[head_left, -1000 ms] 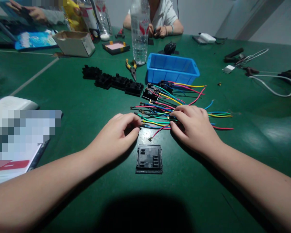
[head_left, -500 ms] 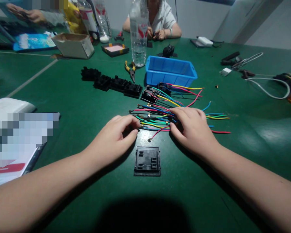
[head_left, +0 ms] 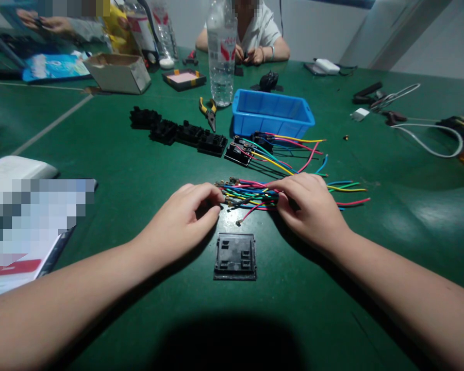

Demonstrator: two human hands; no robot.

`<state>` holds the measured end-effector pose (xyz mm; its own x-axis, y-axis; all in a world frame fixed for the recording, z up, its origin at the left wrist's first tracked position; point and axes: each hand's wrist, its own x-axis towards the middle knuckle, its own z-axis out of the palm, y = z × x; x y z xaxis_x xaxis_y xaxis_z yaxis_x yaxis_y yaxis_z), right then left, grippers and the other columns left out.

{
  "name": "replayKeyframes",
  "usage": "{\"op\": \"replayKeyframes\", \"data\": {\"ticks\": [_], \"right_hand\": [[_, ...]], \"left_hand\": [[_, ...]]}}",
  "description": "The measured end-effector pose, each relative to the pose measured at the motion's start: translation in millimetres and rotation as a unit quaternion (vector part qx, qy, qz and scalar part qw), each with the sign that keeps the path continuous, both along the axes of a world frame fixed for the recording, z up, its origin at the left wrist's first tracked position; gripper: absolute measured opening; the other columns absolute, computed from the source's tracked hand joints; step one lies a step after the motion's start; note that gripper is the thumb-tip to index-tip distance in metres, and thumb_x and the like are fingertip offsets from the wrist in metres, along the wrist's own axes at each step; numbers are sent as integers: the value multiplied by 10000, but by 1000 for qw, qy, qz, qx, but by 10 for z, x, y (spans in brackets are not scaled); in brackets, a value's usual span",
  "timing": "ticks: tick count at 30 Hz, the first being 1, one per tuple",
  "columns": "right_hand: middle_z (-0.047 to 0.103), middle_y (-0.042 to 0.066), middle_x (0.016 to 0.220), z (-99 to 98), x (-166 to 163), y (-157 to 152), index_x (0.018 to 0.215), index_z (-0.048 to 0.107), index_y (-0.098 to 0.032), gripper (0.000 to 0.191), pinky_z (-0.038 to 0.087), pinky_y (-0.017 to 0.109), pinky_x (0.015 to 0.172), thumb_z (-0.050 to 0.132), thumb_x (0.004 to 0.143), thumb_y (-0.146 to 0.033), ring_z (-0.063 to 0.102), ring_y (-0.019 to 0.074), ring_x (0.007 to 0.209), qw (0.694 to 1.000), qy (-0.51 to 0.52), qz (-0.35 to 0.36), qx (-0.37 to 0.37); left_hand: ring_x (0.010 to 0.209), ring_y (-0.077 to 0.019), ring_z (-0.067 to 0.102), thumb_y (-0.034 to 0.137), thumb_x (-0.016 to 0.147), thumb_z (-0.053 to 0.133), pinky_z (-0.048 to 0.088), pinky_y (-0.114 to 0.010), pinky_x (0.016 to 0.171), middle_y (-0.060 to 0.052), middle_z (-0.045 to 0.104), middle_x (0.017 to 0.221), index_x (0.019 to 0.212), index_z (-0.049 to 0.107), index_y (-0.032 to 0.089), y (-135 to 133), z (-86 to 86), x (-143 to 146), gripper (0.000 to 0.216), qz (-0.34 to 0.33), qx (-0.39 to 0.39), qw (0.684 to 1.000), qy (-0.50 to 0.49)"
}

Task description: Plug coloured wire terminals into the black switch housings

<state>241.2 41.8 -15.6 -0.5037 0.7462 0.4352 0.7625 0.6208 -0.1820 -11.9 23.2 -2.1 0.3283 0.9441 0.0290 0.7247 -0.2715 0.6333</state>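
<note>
My right hand (head_left: 309, 208) is closed round a bunch of coloured wires (head_left: 251, 195) lying on the green table (head_left: 139, 170); the wires' metal ends point left. My left hand (head_left: 187, 216) rests curled on the table, its fingertips pinched right at those wire ends. A black square connector block (head_left: 235, 256) lies flat just in front of both hands. One loose pink wire (head_left: 249, 212) sticks out toward it.
Behind the wires sit a blue plastic bin (head_left: 272, 111), a row of black connector blocks (head_left: 180, 131), a wired block (head_left: 239, 150), pliers (head_left: 209, 111) and a water bottle (head_left: 221, 51). Papers (head_left: 19, 216) lie left. Other people sit at the far edge. A white cable (head_left: 433, 139) lies right.
My right hand has gathered the spread wires into a tighter bunch and drawn them slightly toward me. The left hand has stayed where it was.
</note>
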Motion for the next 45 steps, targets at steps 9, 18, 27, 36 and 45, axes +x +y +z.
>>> {"op": "replayKeyframes", "data": {"ticks": [9, 18, 27, 36, 45], "right_hand": [[662, 69, 810, 44, -2, -18, 900, 640, -162, 154, 425, 376, 703, 522, 810, -121, 556, 227, 775, 999, 18, 49, 1], [658, 100, 934, 34, -35, -4, 810, 650, -151, 141, 454, 425, 818, 525, 860, -192, 579, 255, 920, 995, 2, 93, -36], [591, 190, 1188, 42, -29, -31, 965, 659, -109, 176, 445, 440, 947, 538, 860, -180, 544, 282, 1110, 996, 35, 80, 15], [581, 158, 1297, -24, -40, -1, 1062, 624, -148, 253, 408, 489, 1012, 523, 864, -270, 516, 315, 1221, 995, -57, 58, -58], [629, 106, 1227, 3, -49, -13, 1080, 604, -173, 257, 378, 484, 974, 500, 888, -308, 549, 284, 1167, 995, -59, 38, -75]], "left_hand": [[933, -225, 553, 318, 898, 494, 444, -381, 826, -20, 629, 956, 957, 601, 206, 5, -12, -4, 166, -5, 5, 1000, -8], [941, -212, 551, 292, 896, 499, 432, -360, 832, -9, 633, 960, 942, 602, 201, 9, -13, 9, 145, -2, 8, 1000, -9], [943, -214, 551, 298, 900, 499, 432, -365, 838, -8, 631, 957, 946, 602, 203, 9, -24, 3, 148, -3, 9, 1000, -8], [932, -213, 551, 299, 896, 501, 431, -358, 825, -4, 633, 953, 945, 608, 208, 10, -17, 4, 149, 2, 7, 1000, -8], [928, -218, 554, 313, 893, 504, 435, -361, 817, -8, 634, 944, 937, 612, 206, 6, -17, 9, 158, 1, 8, 1000, -8]]}}
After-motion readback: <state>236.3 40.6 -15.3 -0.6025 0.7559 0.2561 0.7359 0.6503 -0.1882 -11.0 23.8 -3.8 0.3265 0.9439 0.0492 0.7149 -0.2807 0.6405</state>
